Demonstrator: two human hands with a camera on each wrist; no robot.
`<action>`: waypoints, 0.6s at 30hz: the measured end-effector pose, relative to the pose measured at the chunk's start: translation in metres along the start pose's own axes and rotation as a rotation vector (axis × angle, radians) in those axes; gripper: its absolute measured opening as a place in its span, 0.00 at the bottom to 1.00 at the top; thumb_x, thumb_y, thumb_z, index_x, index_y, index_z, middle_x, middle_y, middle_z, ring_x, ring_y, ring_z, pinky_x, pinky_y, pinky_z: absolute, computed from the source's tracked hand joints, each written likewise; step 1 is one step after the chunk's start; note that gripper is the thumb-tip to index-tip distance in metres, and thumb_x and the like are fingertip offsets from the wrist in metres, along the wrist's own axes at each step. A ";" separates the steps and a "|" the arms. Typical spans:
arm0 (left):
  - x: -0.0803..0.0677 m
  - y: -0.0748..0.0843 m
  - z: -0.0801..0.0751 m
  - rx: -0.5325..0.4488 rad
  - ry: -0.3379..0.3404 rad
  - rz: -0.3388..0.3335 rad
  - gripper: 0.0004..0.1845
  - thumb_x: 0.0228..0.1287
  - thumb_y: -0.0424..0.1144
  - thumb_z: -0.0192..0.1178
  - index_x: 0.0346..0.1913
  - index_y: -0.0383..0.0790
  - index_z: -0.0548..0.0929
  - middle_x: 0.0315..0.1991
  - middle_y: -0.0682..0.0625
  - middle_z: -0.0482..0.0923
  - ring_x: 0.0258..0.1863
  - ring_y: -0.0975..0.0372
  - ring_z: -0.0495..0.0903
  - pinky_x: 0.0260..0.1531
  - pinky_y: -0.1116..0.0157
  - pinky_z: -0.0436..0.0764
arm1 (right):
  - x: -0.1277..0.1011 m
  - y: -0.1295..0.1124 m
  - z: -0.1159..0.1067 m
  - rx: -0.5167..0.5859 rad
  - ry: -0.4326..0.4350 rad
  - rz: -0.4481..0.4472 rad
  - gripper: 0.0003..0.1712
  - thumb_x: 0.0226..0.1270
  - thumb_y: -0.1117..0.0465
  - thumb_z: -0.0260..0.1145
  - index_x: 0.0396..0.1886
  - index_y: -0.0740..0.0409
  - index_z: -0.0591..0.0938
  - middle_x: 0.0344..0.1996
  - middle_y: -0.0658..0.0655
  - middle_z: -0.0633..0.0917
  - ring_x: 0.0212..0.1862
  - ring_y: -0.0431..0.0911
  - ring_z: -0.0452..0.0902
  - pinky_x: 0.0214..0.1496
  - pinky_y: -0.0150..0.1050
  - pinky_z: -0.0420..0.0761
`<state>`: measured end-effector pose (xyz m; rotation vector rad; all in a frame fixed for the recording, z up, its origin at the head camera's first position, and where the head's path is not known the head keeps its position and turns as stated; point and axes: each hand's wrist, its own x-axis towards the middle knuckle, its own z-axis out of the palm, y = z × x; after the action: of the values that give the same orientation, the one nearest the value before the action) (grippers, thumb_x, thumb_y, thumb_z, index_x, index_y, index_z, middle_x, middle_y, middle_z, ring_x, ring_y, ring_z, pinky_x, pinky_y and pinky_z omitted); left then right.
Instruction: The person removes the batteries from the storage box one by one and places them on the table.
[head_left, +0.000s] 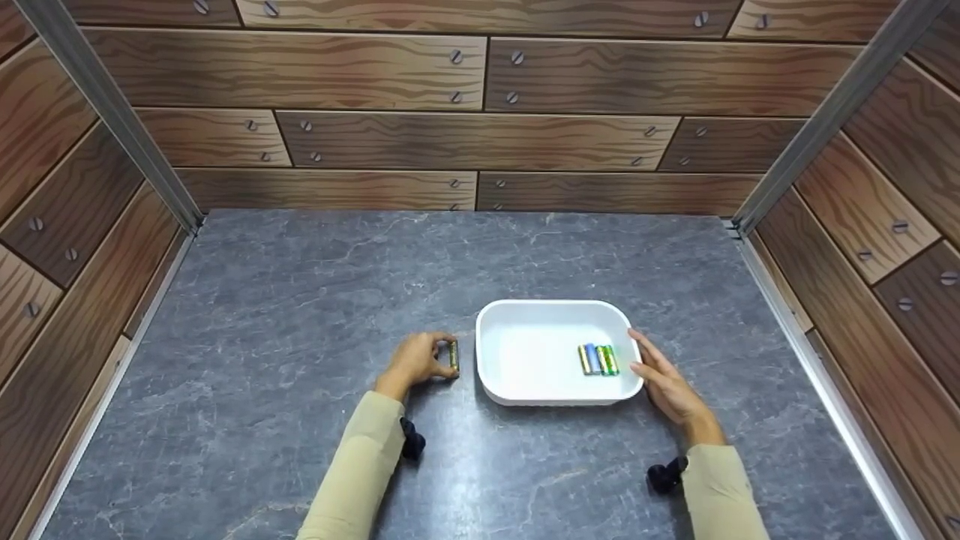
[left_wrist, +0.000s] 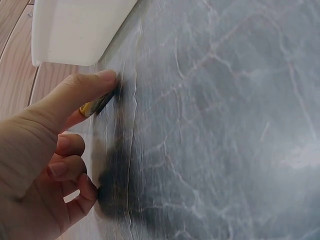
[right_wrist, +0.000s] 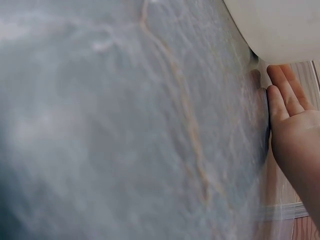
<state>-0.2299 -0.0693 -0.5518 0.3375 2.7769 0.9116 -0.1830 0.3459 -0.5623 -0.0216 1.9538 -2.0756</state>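
Observation:
My left hand is low over the tabletop, left of a white plastic tub. It pinches a small cylindrical battery by its ends between thumb and index finger. In the left wrist view the thumb covers part of this battery, and the other fingers curl loosely. Several batteries, green, blue and gold, lie side by side in the right part of the tub. My right hand rests with extended fingers against the tub's right side. The right wrist view shows its straight fingers beside the tub wall.
The grey marbled tabletop runs under everything. Wood-patterned walls stand at the back and both sides, with metal corner posts and edge strips along the table's sides.

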 end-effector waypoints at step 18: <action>-0.003 -0.001 -0.002 -0.048 -0.013 0.005 0.34 0.39 0.43 0.78 0.56 0.47 0.82 0.25 0.54 0.69 0.27 0.62 0.66 0.30 0.66 0.67 | -0.001 0.001 -0.002 -0.023 -0.023 0.008 0.40 0.72 0.66 0.51 0.78 0.57 0.44 0.79 0.60 0.38 0.66 0.20 0.53 0.62 0.15 0.58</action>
<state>-0.2271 -0.0717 -0.5504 0.3420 2.7384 0.9718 -0.1827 0.3479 -0.5633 -0.0418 1.9610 -2.0390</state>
